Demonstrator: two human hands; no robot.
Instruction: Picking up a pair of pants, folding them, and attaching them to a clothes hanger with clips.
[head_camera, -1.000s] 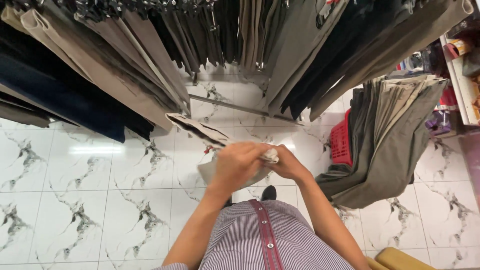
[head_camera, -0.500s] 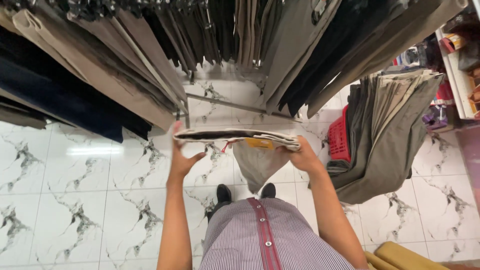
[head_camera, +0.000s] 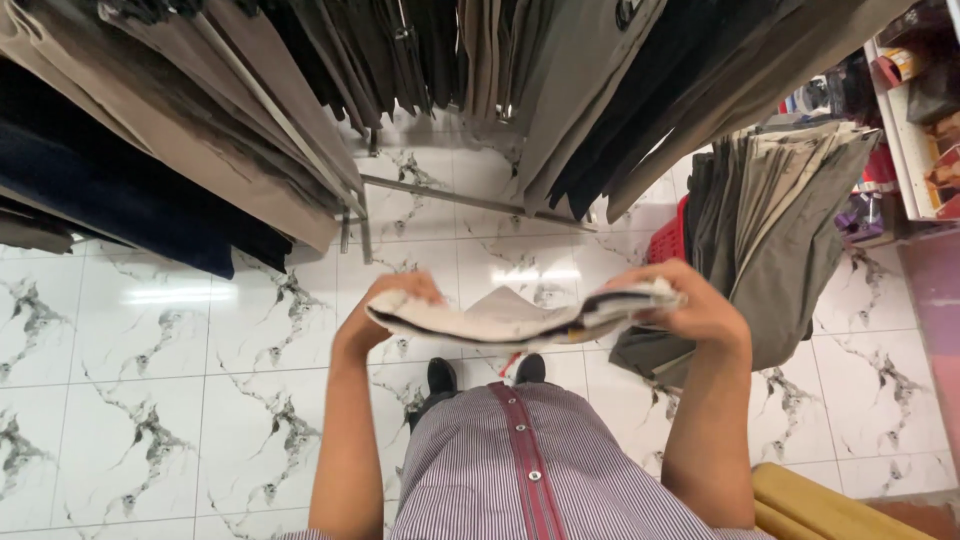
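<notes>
A pair of light beige trousers (head_camera: 520, 320) is stretched flat between my two hands at chest height, waistband edge toward me. My left hand (head_camera: 385, 305) grips its left end. At the right end, my right hand (head_camera: 690, 300) grips the other side, fingers curled over the cloth. Below the garment I see my striped shirt (head_camera: 530, 470) with a red placket and my black shoes (head_camera: 485, 372) on the tiles.
Rows of hanging trousers in beige, grey, navy and black (head_camera: 250, 130) fill the racks above and left. A pile of folded olive and khaki trousers (head_camera: 770, 230) drapes over a red basket (head_camera: 670, 235) at right. White marble floor tiles (head_camera: 150, 400); a yellow object (head_camera: 830, 505) at lower right.
My hands were together bunching the trousers a second ago. They have since moved apart and lifted, spreading the garment out wide and flat between them.
</notes>
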